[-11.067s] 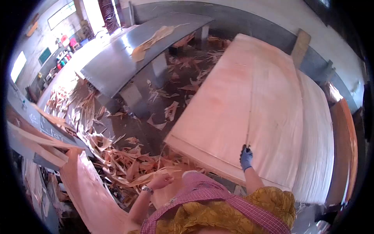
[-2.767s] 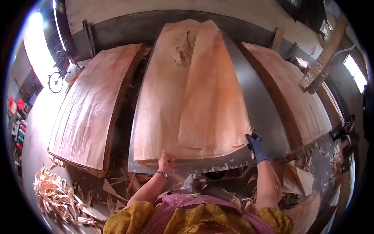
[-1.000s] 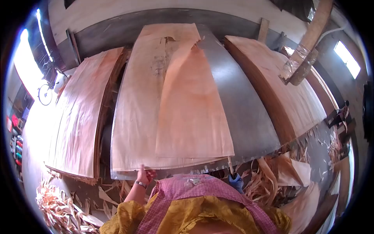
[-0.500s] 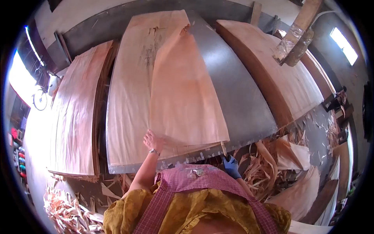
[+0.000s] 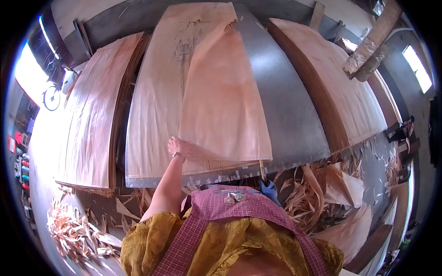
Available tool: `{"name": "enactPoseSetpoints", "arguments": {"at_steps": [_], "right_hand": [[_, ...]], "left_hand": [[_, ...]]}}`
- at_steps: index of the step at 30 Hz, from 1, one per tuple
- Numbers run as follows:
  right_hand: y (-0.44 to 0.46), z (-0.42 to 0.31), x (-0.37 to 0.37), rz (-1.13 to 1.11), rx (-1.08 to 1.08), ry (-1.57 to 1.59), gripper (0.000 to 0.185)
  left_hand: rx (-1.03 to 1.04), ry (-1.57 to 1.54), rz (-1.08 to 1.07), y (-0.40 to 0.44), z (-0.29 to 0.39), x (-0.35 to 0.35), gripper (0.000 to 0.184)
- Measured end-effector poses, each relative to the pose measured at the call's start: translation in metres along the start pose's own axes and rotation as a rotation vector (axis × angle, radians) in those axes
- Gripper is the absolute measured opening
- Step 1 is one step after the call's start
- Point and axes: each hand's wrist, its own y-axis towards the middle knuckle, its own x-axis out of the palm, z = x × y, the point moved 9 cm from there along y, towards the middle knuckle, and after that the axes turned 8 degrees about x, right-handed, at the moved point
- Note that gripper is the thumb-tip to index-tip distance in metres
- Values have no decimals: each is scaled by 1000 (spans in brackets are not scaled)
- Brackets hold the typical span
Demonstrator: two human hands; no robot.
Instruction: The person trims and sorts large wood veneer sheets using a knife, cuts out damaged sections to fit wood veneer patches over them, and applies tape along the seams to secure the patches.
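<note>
A smaller peach wood veneer sheet [image 5: 225, 101] lies over a larger pale veneer sheet [image 5: 154, 115] on a grey metal-topped table [image 5: 294, 110]. My left hand [image 5: 178, 146], bare with a wristband, is at the near left corner of the smaller sheet, its fingers curled at the edge. My right hand [image 5: 269, 189], in a blue glove, is low at the table's front edge, partly hidden by the apron. It is closed around the lower end of a thin pale strip [image 5: 262, 169] at the sheet's near right corner. I cannot tell whether the strip is wood or a tool.
Stacks of veneer stand left [image 5: 94, 110] and right [image 5: 340, 87] of the table. Torn veneer scraps lie on the floor at left [image 5: 76, 230] and right [image 5: 306, 198]. A plastic-wrapped wooden post [image 5: 368, 55] juts in at upper right. A bicycle wheel [image 5: 51, 98] shows far left.
My left hand has slid slightly away from me along the sheet's edge, and its fingers look more curled. My right hand stays by the near right corner. The view has shifted slightly.
</note>
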Motion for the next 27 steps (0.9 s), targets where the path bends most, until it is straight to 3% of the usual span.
{"name": "enactPoseSetpoints", "arguments": {"at_steps": [1, 8, 11, 13, 17, 20, 22, 27], "right_hand": [[-3, -3, -4, -41, 118, 5, 41], [2, 5, 0, -46, 134, -21, 45], [-1, 7, -2, -56, 184, -15, 44], [3, 16, -1, -9, 170, -91, 41], [3, 18, 0, -19, 141, 48, 40], [4, 28, 3, -21, 166, 37, 39], [-4, 18, 1, -102, 261, 145, 38], [-8, 9, -4, -92, 260, 170, 39]], "left_hand": [[-45, -35, -55, 1, -1, 0, 58], [-54, -75, -267, 20, -10, 16, 64], [-134, -108, -11, 8, -4, -10, 58], [-102, -109, -56, 16, -3, -2, 57], [-53, -123, -247, 32, -10, 21, 57], [-113, -190, -51, 15, -1, -7, 53], [-122, -179, -101, 22, -3, 0, 50], [-74, -141, -194, 31, -1, 5, 42]]}}
